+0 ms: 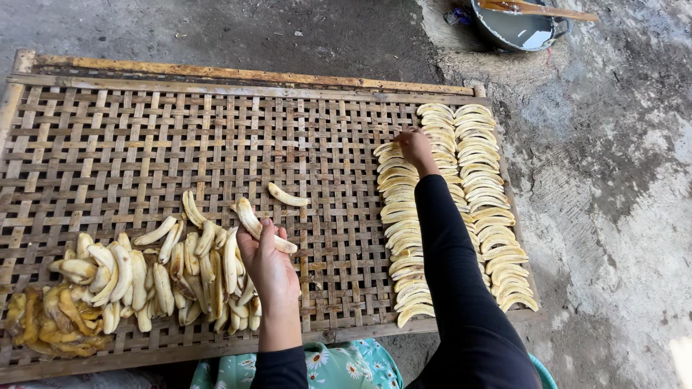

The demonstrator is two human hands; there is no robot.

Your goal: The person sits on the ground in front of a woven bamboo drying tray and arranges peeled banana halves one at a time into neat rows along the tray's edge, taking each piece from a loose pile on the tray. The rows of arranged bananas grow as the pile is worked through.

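My left hand point(268, 272) was closed around 1 peeled banana slice point(254, 223), lifted just clear of the loose pile point(166, 270) that lay on the left half of the woven bamboo rack point(144, 144). My right hand point(415, 146) was stretched out across the rack, its fingers down on the far end of the nearest row point(401, 238), touching a slice there. Whether it pinched that slice or only pressed it flat, I could not tell.

On the right end of the rack stood 3 rows of slices laid side by side, each curved piece overlapping the next. The 2 outer rows point(484, 202) ran nearly from the far edge to the near edge and looked finished. The nearest row stopped a little short of the far edge, right where my right hand worked, so I judged it almost full.

A lot was left. The pile beside my left hand held many slices, with a heap of darker yellow pieces point(50, 324) at its left edge, and 1 stray slice point(287, 195) lay apart near the middle. Most of the rack between the pile and the rows was bare weave. By my estimate, less than half was laid out.

A grey pot point(515, 29) with a wooden stick sat on the concrete floor beyond the rack's far right corner.
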